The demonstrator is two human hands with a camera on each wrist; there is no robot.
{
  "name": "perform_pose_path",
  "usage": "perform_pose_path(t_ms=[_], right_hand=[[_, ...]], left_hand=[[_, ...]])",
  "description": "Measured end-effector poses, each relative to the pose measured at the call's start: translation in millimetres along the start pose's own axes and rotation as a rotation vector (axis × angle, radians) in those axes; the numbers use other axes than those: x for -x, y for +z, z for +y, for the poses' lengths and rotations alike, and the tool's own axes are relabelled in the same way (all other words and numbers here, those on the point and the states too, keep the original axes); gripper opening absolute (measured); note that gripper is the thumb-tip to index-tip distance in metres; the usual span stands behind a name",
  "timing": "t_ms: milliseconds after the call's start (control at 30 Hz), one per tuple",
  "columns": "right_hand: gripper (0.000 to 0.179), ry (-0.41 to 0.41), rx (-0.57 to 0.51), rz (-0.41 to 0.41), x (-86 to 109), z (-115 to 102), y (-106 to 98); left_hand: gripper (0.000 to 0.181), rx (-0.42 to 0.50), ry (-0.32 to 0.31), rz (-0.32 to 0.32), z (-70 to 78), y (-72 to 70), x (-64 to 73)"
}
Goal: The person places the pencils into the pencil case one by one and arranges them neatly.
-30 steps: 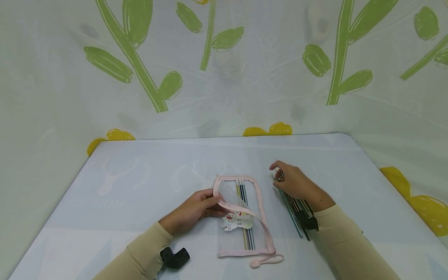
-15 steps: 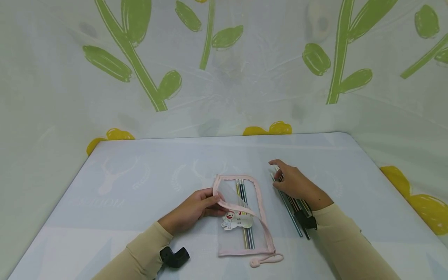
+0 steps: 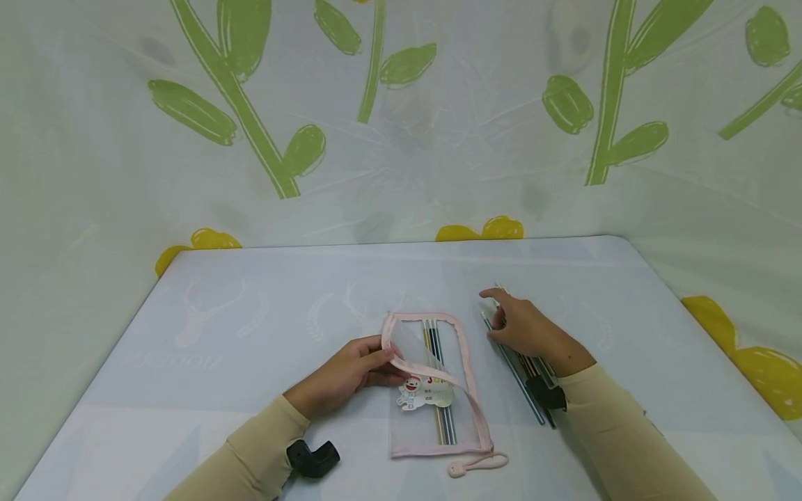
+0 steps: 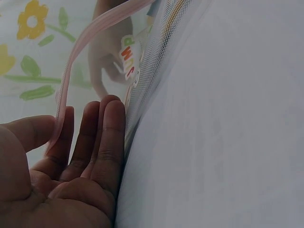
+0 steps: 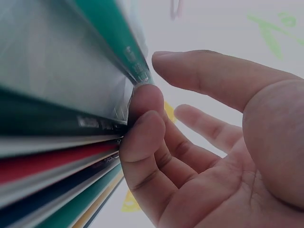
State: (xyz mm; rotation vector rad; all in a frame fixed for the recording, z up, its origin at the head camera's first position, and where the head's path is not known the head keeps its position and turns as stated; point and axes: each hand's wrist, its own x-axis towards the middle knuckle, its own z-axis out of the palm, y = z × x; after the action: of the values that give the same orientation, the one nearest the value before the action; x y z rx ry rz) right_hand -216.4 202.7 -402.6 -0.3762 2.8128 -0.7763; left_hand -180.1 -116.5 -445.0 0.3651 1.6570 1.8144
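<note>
Transparent mesh pouch with pink fabric trim (image 3: 416, 424), lying between my left hand (image 3: 347, 372) and my right hand (image 3: 532, 330): I pinch its raised edge between left thumb and fingers. Slender coloured pencils (image 3: 447, 424) lie inside, right of the left hand. My right hand, fingers loosely bent and thumb apart, touches without grasping a bundle of teal, red and dark pencils (image 3: 522, 379) beneath it.

Mesh pouch (image 3: 413, 428) & smooth-fin. pencils (image 5: 57, 156)
</note>
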Motion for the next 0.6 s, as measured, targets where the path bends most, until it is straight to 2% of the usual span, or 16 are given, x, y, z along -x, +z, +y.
perform_pose_path(t_ms=[600], right_hand=[[0.061,0.016,0.05,-0.055,0.5,-2.5,4.2]], left_hand=[[0.032,0.004,0.005,0.004,0.2,0.4,0.2]])
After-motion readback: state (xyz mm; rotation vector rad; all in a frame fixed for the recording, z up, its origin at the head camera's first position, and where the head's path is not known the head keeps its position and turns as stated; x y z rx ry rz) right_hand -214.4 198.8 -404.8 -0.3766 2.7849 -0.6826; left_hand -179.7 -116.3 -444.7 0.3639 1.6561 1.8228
